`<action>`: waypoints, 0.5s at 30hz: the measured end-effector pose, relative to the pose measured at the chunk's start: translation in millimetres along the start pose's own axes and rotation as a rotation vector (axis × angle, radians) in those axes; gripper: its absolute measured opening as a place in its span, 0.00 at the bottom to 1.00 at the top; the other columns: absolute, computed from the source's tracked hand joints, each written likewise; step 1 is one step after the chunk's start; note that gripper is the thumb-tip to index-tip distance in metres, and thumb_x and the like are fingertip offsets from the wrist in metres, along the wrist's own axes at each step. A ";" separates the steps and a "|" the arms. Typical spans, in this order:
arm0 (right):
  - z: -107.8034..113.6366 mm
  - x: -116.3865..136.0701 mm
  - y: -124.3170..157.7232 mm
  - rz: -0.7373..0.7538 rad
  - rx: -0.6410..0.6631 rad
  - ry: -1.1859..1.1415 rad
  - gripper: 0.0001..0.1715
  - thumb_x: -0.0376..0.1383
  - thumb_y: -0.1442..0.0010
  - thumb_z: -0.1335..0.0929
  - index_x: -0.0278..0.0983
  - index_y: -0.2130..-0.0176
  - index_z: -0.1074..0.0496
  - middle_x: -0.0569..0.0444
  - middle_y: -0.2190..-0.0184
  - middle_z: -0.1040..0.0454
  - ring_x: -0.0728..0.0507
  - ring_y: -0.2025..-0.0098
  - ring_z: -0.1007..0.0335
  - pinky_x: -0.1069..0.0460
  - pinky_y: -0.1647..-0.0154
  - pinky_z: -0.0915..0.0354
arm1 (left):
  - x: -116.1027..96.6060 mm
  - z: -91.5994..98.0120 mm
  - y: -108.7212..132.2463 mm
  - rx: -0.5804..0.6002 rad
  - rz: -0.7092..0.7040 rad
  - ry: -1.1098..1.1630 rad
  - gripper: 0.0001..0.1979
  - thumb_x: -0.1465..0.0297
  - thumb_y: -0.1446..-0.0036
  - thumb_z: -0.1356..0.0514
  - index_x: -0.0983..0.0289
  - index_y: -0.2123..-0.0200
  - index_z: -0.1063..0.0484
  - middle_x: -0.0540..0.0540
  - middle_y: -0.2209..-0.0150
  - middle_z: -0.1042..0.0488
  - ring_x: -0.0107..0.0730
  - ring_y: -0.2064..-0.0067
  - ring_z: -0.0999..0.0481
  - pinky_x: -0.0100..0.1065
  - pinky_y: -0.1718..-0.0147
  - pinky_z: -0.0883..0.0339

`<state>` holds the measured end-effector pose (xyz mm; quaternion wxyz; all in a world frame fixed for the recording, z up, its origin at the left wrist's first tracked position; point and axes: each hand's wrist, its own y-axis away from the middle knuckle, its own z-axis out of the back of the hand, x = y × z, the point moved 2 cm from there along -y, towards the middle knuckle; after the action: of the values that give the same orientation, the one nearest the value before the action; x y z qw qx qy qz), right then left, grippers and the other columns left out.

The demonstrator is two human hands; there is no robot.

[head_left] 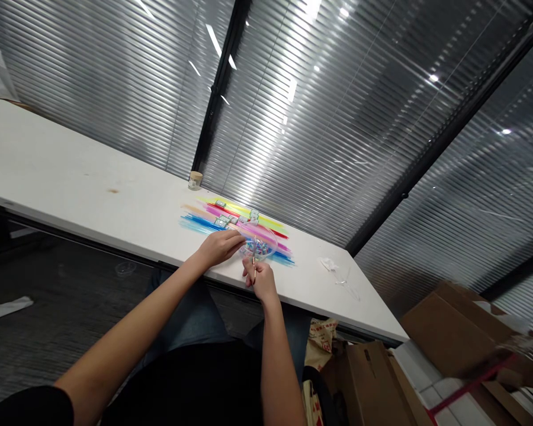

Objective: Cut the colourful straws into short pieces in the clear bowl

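My right hand is closed around a pair of scissors, blades pointing away from me over a clear round plastic bowl. Small multicoloured pieces lie inside that bowl. At its left rim is my left hand, fingers pinched together; whatever they hold is too small to make out. Behind and beneath the bowl, bundles of long thin coloured strips spread across the table, among them blue strips, red strips and yellow strips. Small white-and-green labels sit on several bundles.
The long white table runs along slatted blinds. A small jar with a tan lid stands at the back edge. Crumpled clear plastic lies to the right. Cardboard boxes crowd the floor at right; a clear lid-like piece is at left below.
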<state>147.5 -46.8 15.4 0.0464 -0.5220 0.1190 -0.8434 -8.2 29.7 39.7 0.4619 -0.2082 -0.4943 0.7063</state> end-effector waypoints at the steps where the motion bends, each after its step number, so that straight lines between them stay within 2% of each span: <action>1: 0.0 1.1 0.4 0.005 0.012 0.017 0.30 0.57 0.43 0.37 0.37 0.81 0.31 0.59 0.89 0.38 0.50 0.84 0.41 0.55 0.78 0.44 | -0.4 0.2 -0.5 0.001 0.002 -0.004 0.09 0.70 0.36 0.49 0.64 0.62 0.29 0.54 0.69 0.26 0.28 0.68 0.27 0.27 0.70 0.35; 15: -1.3 2.0 0.0 -0.007 0.001 0.034 0.30 0.57 0.44 0.36 0.37 0.82 0.33 0.60 0.90 0.39 0.50 0.84 0.41 0.55 0.78 0.44 | -0.5 0.0 0.7 0.010 -0.048 -0.005 0.08 0.73 0.36 0.49 0.64 0.61 0.30 0.54 0.68 0.26 0.29 0.67 0.26 0.28 0.69 0.37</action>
<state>145.5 -47.0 16.7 0.0418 -0.5079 0.1176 -0.8523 -8.3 29.2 39.0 0.4784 -0.1923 -0.4968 0.6981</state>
